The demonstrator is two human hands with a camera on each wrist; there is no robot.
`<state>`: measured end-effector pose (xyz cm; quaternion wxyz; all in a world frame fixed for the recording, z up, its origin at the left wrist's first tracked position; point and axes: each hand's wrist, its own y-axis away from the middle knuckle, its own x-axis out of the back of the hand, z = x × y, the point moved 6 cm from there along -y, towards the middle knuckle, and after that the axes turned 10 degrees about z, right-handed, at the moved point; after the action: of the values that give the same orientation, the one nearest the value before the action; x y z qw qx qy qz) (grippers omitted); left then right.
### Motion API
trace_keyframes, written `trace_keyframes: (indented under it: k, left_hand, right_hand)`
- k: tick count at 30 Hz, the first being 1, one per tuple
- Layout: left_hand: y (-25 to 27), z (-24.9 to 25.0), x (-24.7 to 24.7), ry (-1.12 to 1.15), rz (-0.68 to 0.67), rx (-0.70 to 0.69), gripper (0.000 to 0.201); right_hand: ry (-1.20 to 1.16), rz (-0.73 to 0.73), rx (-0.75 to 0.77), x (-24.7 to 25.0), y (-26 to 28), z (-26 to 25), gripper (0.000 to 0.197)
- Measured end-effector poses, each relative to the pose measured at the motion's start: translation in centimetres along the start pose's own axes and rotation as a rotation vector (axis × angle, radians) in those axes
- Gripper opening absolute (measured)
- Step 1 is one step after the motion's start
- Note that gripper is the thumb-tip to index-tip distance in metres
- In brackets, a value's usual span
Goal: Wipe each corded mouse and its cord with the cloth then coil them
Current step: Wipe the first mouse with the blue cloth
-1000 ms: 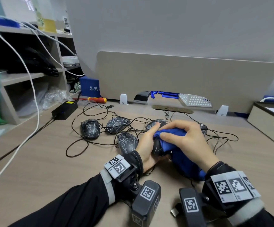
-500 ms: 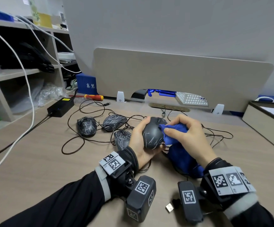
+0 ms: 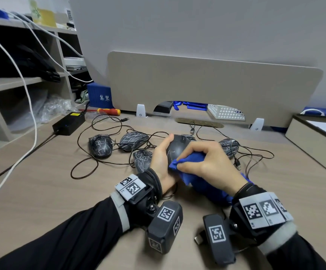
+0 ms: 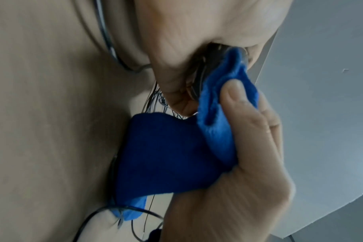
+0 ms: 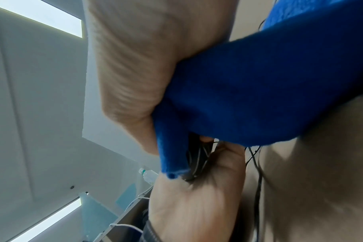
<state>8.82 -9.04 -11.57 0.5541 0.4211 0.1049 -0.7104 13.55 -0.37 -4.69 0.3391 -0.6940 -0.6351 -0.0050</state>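
Mid-desk [image 3: 41, 191], the blue cloth [image 3: 203, 184] trails down from the right hand [image 3: 207, 164], fingers pinching it against the mouse [image 3: 175, 151]. The left hand [image 3: 160, 160] cups that mouse, fingers curled round it.

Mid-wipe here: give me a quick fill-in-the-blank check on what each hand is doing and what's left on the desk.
1. The left hand holds a black ____ off the desk.
2. The right hand pinches a cloth coloured ____.
3. The red and yellow screwdriver lies beside the black power ____.
4. The cords on the desk are not yet ____.

Missing words: mouse; blue; adapter; coiled
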Motion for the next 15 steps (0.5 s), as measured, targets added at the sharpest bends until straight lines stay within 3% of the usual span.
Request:
trace_keyframes:
  k: [4,6,9,10,13,15]
  left_hand:
    - [-0.1,-0.9,-0.7,-0.136,0.002,-0.036,0.045]
    - [-0.3,-1.2,-0.4,-0.14,0.034,-0.034,0.051]
    - [-0.6,-1.1,0.2,-0.151,0.079,-0.058,0.059]
    - [-0.8,-1.2,0.2,-0.162,0.08,-0.063,0.056]
    - [-0.6,-1.5,-0.6,-0.203,0.054,-0.069,0.047]
    - [-0.4,-1.7,-0.9,-0.242,0.046,-0.074,0.049]
  right_hand:
    - [-0.053,0.349,-0.002,2.7,-0.6,0.7,0.01]
    - [-0.051,0.274,0.012,2.4,-0.6,0.3,0.011]
    - [-0.035,-0.009,0.041,0.6,0.0,-0.8,0.013]
    - [-0.039,-0.011,0.038,0.7,0.0,-0.8,0.013]
    - [-0.064,0.244,-0.007,3.1,-0.8,0.8,0.013]
    - [-0.043,0.34,-0.018,4.0,-0.9,1.4,0.014]
